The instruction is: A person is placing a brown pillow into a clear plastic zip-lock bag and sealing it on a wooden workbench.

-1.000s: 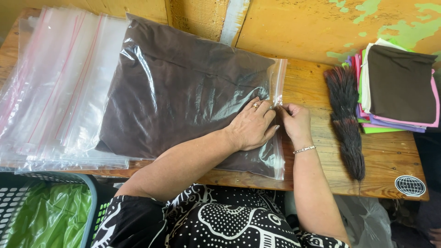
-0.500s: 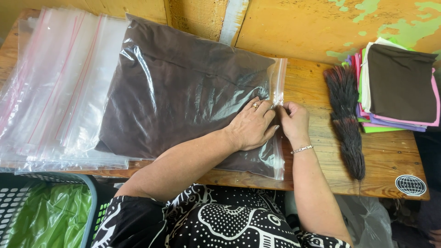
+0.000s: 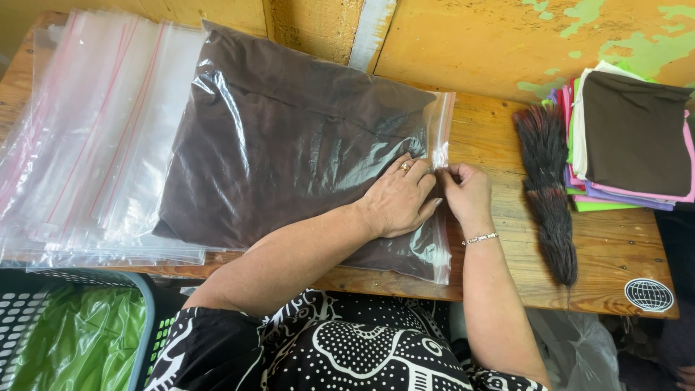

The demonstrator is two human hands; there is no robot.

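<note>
A clear zip bag holding a folded dark brown cloth lies on the wooden table. My left hand presses flat on the bag close to its zip strip on the right side. My right hand pinches that strip between thumb and fingers, touching my left fingertips. A ring is on my left hand and a bracelet on my right wrist.
A stack of empty clear zip bags lies on the left. A dark small broom rests right of my hands. Folded coloured cloths are piled at far right. A basket with green plastic sits below left.
Both hands have slid slightly up along the zip strip; the bag has not moved.
</note>
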